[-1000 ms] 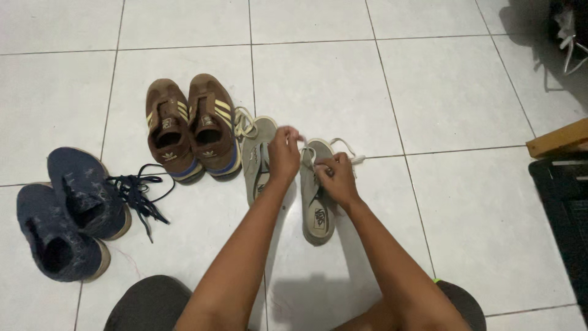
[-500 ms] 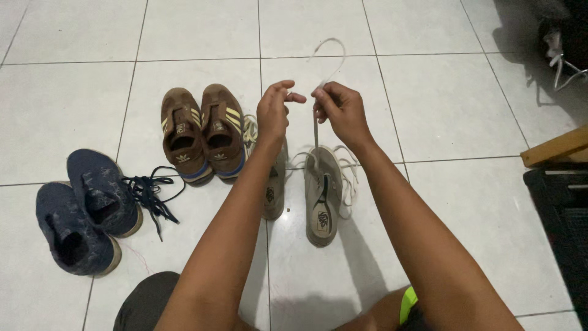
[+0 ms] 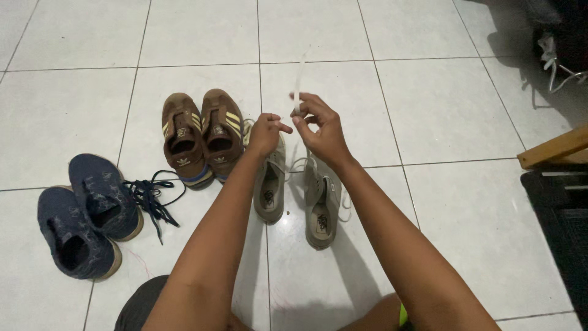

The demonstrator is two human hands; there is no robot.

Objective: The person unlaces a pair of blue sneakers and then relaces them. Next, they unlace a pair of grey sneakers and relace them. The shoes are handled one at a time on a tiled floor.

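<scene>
1. White tiled floor (image 3: pixel 441 110): three pairs of shoes lie on it in front of the seated person.
2. Navy pair (image 3: pixel 86 214), far left, with loose dark laces trailing right; brown pair (image 3: pixel 202 135) with yellow stripes beside it.
3. Grey pair: left grey shoe (image 3: pixel 268 184) and right grey shoe (image 3: pixel 318 205), directly under the raised arms.
4. White lace (image 3: pixel 299 79): half a second ago it looped high above the hands; now a shorter, straighter strip stands above the right hand, the rest running down to the right grey shoe, so the lace appears drawn further through.
5. Right hand (image 3: pixel 321 129): its fingers (image 3: pixel 301 116) pinch the lace, closed on it.
6. Left hand (image 3: pixel 264 132): fingers loosely curled, tips pointing toward the right hand; whether they touch the lace I cannot tell.
</scene>
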